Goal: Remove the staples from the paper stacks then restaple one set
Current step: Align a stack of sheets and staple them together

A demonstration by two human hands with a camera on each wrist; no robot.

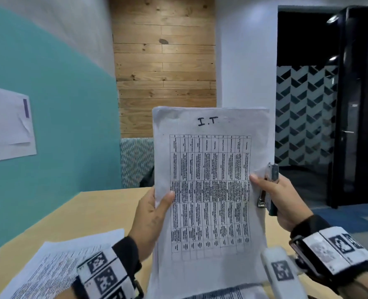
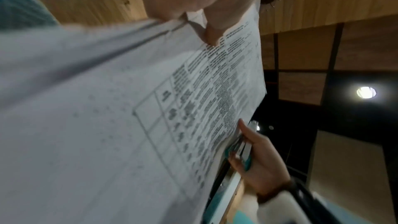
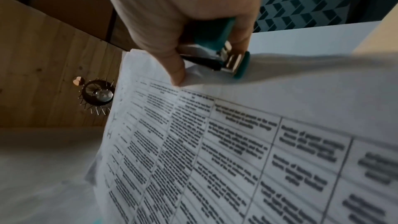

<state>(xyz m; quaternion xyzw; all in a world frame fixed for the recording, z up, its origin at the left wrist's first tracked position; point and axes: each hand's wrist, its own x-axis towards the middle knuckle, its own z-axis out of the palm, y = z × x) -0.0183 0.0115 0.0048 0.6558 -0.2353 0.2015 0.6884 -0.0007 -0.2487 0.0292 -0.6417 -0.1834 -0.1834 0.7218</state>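
The "I.T" paper stack was held upright above the tabletop, pinched by the left hand and right hand, the teal stapler also gripped. Restapling looked pending; another stack lay below.

table print: rows on the held paper stack too small to read in the head view, smeared in both wrist views
left hand: fingers hidden behind the stack, only thumb on the front
stapler: mostly covered by right hand and the stack's right edge
loose sheets below left wrist: cut by the bottom edge, text blurred
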